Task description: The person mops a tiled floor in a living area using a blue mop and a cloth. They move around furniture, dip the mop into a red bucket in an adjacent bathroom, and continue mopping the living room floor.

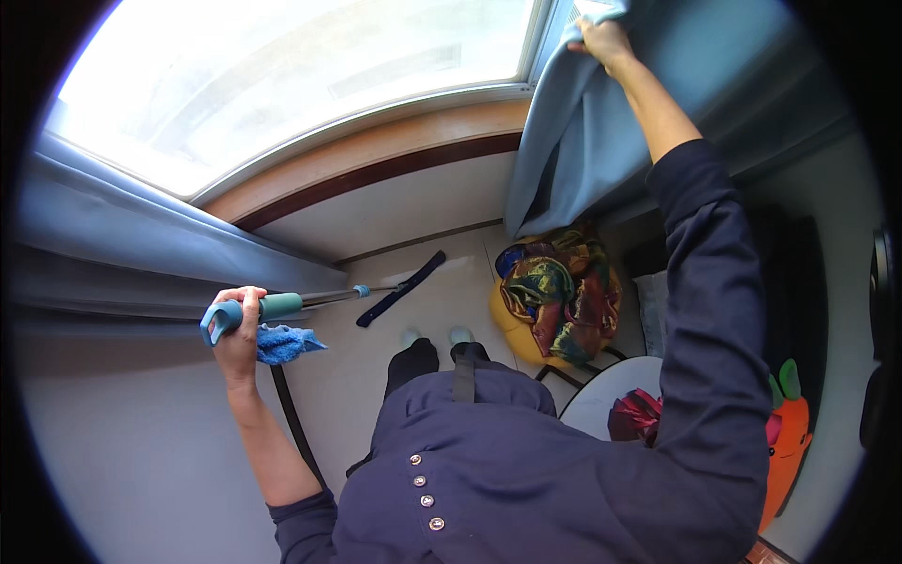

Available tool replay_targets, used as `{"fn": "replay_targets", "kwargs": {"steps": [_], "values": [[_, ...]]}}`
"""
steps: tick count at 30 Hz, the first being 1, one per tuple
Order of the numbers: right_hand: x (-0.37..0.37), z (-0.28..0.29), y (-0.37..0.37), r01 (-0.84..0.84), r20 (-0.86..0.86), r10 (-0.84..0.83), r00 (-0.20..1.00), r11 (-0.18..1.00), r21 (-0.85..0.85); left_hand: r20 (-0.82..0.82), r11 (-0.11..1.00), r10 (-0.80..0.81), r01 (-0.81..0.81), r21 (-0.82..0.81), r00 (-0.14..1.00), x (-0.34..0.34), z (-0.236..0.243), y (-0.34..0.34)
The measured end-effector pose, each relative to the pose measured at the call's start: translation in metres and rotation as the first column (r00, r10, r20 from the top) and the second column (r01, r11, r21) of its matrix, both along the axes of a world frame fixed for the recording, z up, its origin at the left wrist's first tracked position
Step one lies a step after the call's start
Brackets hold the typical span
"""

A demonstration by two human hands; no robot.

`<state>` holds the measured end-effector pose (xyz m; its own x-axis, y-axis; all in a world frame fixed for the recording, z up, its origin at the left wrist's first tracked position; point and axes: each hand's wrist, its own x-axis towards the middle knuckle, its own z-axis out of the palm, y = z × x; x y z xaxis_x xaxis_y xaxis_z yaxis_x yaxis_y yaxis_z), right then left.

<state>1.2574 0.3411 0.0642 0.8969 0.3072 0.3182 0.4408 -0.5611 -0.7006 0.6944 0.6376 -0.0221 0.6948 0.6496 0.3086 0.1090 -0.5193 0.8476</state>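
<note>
My left hand (239, 340) is closed round the teal grip of a long-handled mop (281, 305). Its thin metal pole runs down to a narrow dark blue head (402, 290) resting on the floor. A crumpled blue cloth (286, 345) hangs below the grip, against the same hand; how it is held there is hidden. Raised at the upper right, my right hand (606, 44) grips the edge of a light blue curtain (578, 117) beside the window frame.
A bright window (310, 75) has a wooden sill (376, 141). Another blue curtain (141, 221) hangs left. Patterned fabric (554, 291) lies on a yellow seat (512, 329). Beside me stand a round white table (592, 404) with a dark red item (634, 416), and an orange carrot-shaped plush (787, 451).
</note>
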Motion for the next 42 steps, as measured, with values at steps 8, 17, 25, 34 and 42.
{"fn": "replay_targets", "kwargs": {"steps": [8,17,25,34,42], "values": [[-0.025,0.038,0.021,-0.057,0.118,0.078,0.990,0.984,-0.171,0.042,0.991,0.069,-0.064,-0.116,0.997,-0.003,-0.029,-0.011],[-0.071,-0.009,0.073,-0.602,-0.524,0.298,0.798,0.412,-0.683,0.147,0.980,0.193,-0.185,-0.066,0.970,-0.007,-0.006,-0.018],[-0.078,-0.033,0.153,-0.867,-0.495,0.720,0.486,0.328,-0.375,0.079,0.969,0.215,-0.223,0.104,0.973,-0.002,0.075,-0.051],[-0.146,0.008,0.238,-0.956,-0.457,0.858,0.235,0.290,0.054,0.017,0.981,0.147,-0.148,0.126,0.989,0.033,0.144,-0.095],[-0.414,-0.185,0.235,-0.699,-0.887,0.309,-0.344,0.546,0.462,-0.121,0.921,-0.179,0.210,0.329,0.976,-0.004,0.167,-0.049]]}}
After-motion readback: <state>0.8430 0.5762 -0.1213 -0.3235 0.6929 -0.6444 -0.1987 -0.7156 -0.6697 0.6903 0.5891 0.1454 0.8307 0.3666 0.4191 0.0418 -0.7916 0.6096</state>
